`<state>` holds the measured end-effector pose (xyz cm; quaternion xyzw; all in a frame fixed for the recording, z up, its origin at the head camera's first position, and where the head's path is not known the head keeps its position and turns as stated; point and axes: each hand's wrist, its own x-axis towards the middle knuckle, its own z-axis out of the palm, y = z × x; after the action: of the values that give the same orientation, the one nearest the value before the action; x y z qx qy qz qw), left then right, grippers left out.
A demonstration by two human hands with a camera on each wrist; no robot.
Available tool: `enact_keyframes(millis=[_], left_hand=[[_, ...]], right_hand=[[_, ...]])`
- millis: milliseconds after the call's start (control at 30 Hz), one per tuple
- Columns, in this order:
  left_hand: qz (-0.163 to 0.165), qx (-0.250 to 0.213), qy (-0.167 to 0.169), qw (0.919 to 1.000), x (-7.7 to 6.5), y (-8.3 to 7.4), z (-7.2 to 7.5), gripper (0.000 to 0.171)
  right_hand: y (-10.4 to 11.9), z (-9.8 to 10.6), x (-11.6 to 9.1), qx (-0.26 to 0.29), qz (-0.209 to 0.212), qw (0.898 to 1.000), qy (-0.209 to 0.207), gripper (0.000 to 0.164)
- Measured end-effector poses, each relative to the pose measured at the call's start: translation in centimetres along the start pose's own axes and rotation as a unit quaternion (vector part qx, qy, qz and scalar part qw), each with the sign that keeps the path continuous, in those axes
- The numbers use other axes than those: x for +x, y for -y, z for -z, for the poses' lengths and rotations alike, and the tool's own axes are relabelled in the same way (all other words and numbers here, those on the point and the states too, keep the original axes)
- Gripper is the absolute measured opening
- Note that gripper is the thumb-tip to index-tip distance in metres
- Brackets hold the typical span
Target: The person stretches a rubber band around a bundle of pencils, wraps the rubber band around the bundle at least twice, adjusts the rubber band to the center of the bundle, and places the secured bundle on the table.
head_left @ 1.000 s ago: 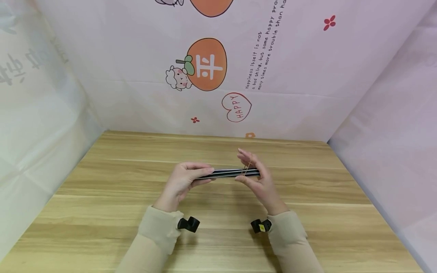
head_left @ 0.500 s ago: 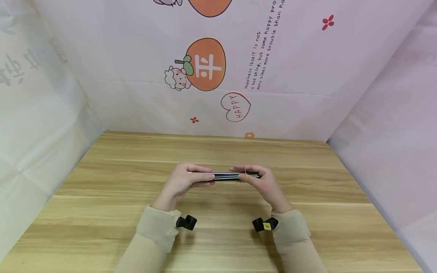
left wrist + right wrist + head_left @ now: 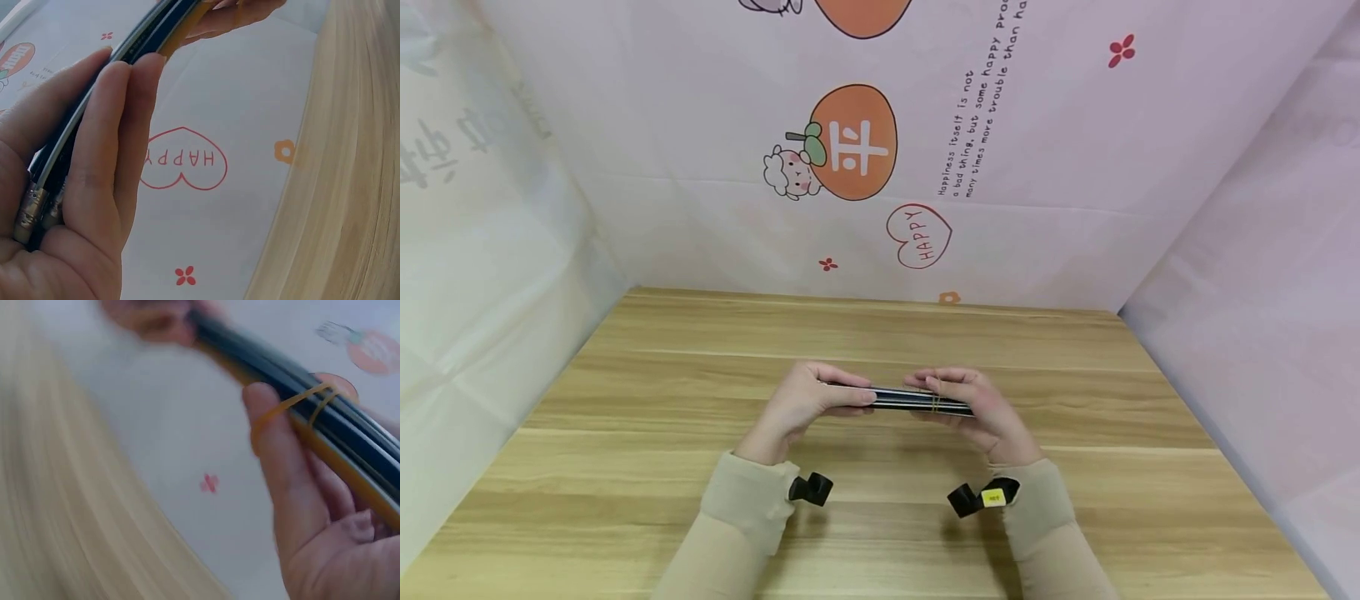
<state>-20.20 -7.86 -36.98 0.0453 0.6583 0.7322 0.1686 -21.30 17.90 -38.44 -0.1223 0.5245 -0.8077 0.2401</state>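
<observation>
A bundle of pencils, dark with silvery stripes and one yellow, is held level above the table between both hands. My left hand grips its left end, fingers and thumb on opposite sides; metal ferrules show near the palm in the left wrist view. At the other end my right hand holds the bundle. A thin tan rubber band wraps the pencils there, and a loop of it stretches over a fingertip of my right hand. The right tips of the pencils are hidden by that hand.
The wooden table spreads beneath both hands. A printed white cloth hangs behind it, with pale cloth walls on the left and right. Each wrist carries a small black camera.
My right fingers, earlier spread with the rubber band stretched between them, have closed in around the pencils. The bundle has dropped slightly and its right end now tilts lower. The left hand keeps its grip.
</observation>
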Motion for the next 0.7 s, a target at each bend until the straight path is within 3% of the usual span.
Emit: enact_keyframes(millis=[133, 200, 300, 433, 533, 600, 700], left_hand=[[0.002, 0.008, 0.003, 1.0000, -0.2, -0.1, 0.2, 0.028], [0.002, 0.013, 0.007, 0.9999, -0.4, -0.2, 0.4, 0.029], [-0.004, 0.017, 0.015, 0.9997, -0.4, -0.2, 0.5, 0.029], [-0.006, -0.003, 0.029, 0.9996, -0.3, -0.1, 0.4, 0.029], [-0.007, -0.042, 0.035, 0.9985, -0.2, 0.1, 0.2, 0.031], [-0.007, -0.078, 0.029, 0.9965, -0.1, 0.2, 0.1, 0.028], [-0.018, -0.130, 0.014, 0.9912, 0.1, 0.4, 0.0, 0.022]], right_hand=[[-0.4, 0.2, 0.1, 0.106, -0.024, 0.993, 0.048, 0.017], [-0.6, 0.1, 0.1, 0.125, -0.028, 0.989, 0.069, 0.018], [-0.8, -0.1, 0.1, 0.135, -0.034, 0.988, 0.070, 0.020], [-1.0, -0.4, -0.1, 0.126, -0.028, 0.991, 0.033, 0.019], [-1.3, -0.9, 0.1, 0.153, -0.019, 0.988, -0.006, 0.019], [-1.7, -1.4, 0.5, 0.204, -0.016, 0.978, -0.035, 0.021], [-2.2, -2.3, 1.2, 0.292, 0.004, 0.953, -0.088, 0.027]])
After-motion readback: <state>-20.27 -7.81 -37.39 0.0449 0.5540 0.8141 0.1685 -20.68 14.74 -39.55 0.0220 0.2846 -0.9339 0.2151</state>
